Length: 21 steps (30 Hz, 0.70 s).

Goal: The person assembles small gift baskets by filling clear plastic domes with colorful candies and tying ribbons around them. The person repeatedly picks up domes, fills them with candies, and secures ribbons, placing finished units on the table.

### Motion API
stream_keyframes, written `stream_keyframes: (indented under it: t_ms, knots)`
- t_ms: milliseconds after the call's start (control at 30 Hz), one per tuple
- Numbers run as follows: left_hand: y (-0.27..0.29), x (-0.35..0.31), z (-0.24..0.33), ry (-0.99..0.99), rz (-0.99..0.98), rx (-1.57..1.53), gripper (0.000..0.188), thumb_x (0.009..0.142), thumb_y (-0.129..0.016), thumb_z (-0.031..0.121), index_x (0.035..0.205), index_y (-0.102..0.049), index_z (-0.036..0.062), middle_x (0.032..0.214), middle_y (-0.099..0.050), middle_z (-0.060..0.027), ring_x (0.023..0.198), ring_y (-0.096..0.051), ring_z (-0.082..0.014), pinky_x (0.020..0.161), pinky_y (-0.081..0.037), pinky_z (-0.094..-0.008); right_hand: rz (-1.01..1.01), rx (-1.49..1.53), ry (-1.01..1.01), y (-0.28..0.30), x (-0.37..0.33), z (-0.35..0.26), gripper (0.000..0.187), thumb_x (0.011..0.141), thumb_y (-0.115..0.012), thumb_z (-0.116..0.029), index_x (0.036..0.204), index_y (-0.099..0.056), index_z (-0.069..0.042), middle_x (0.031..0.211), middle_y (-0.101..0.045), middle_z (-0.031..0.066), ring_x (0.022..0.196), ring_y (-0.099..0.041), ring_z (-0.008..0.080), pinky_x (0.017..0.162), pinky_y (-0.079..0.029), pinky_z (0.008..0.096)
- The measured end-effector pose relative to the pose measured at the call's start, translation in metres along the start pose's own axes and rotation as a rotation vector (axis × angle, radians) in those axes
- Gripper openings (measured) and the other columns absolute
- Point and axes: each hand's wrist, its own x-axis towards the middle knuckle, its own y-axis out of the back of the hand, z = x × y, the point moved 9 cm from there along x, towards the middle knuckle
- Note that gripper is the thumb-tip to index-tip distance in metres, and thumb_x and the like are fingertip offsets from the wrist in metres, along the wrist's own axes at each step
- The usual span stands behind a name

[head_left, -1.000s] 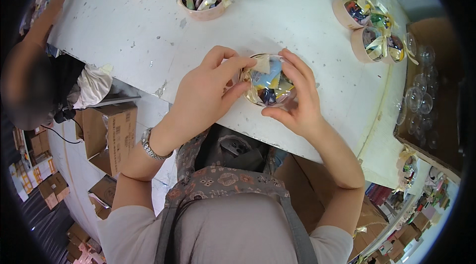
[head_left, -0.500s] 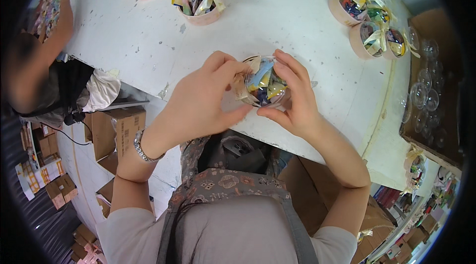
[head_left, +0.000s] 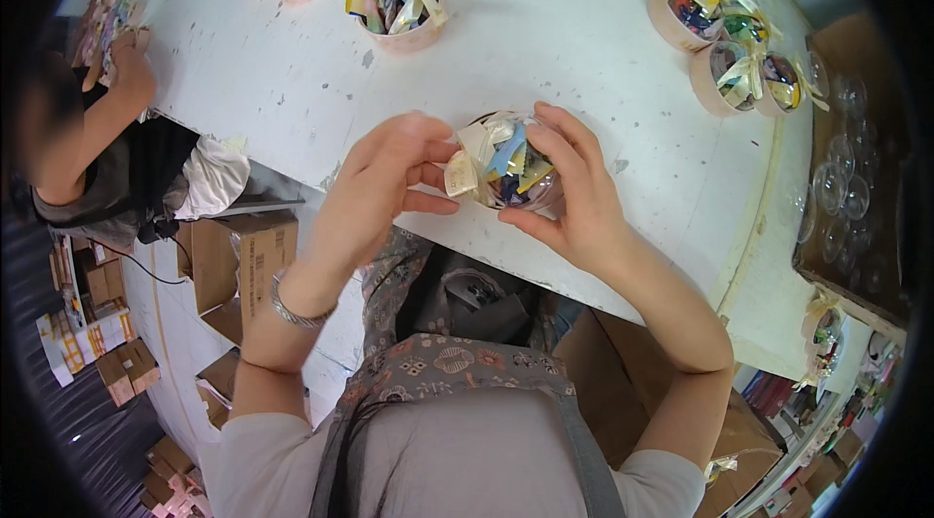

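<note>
At the near edge of the white table [head_left: 545, 41], a small round tub [head_left: 548, 199] sits in front of me. Wrapped sweets or packets in blue, yellow and dark colours fill it, and a cream ribbon [head_left: 461, 174] hangs over its left side. What looks like a clear plastic cover shines on top. My right hand [head_left: 574, 178] grips the tub from the right, thumb on the near side and fingers on the far side. To its left, my left hand [head_left: 389, 173] is open beside the ribbon, fingers apart and curved; whether a fingertip touches the ribbon, I cannot tell.
Filled pink tubs with ribbons [head_left: 409, 35] stand at the far left, and another ribboned group [head_left: 718, 90] stands at the right. A cardboard box [head_left: 856, 265] of clear plastic domes [head_left: 832, 189] flanks the table's right edge. Another person's arm [head_left: 122, 95] reaches in at the left.
My left hand has come off the tub and drawn back left, its fingers opening. My right hand keeps its hold. The other person's arm at the left has shifted.
</note>
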Motion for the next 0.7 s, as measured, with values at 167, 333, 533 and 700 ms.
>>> stream_keyframes:
  t_ms: [167,333,533,700]
  knots:
    - [-0.008,0.016,0.012,-0.070,0.047,0.391,0.032,0.086,-0.067,0.010,0.115,-0.056,0.0031,0.086,-0.064,-0.0003,0.064,-0.053,-0.0036,0.051,-0.038,-0.0171,0.013,-0.012,0.004,0.000,0.000,-0.001,0.076,0.068,-0.086,-0.019,0.133,-0.048,-0.007,0.137,-0.041,0.0190,0.112,-0.056,0.0342,0.091,-0.051,0.0403]
    - [0.011,0.035,-0.025,0.116,-0.175,-0.409,0.032,0.086,-0.063,0.014,0.116,-0.057,0.0050,0.088,-0.064,0.0002,0.069,-0.054,-0.0050,0.060,-0.043,-0.0203,-0.029,-0.021,-0.026,-0.005,0.006,-0.005,0.071,0.068,-0.085,-0.017,0.130,-0.051,-0.009,0.135,-0.044,0.0183,0.110,-0.057,0.0338,0.090,-0.052,0.0394]
    - [0.004,0.028,-0.009,0.050,-0.208,-0.014,0.033,0.088,-0.065,0.019,0.116,-0.056,0.0044,0.093,-0.064,-0.0002,0.082,-0.059,-0.0072,0.078,-0.048,-0.0251,-0.054,-0.049,-0.127,0.001,0.009,-0.009,0.067,0.068,-0.084,-0.016,0.127,-0.053,-0.009,0.131,-0.047,0.0194,0.110,-0.056,0.0357,0.088,-0.052,0.0406]
    - [-0.003,0.018,0.021,-0.388,-0.145,0.951,0.021,0.087,-0.067,0.009,0.105,-0.060,0.0040,0.093,-0.065,-0.0001,0.077,-0.059,-0.0077,0.071,-0.048,-0.0227,-0.041,-0.232,-0.186,-0.005,0.018,-0.023,0.066,0.069,-0.083,-0.017,0.127,-0.053,-0.007,0.127,-0.049,0.0210,0.108,-0.056,0.0380,0.087,-0.051,0.0423]
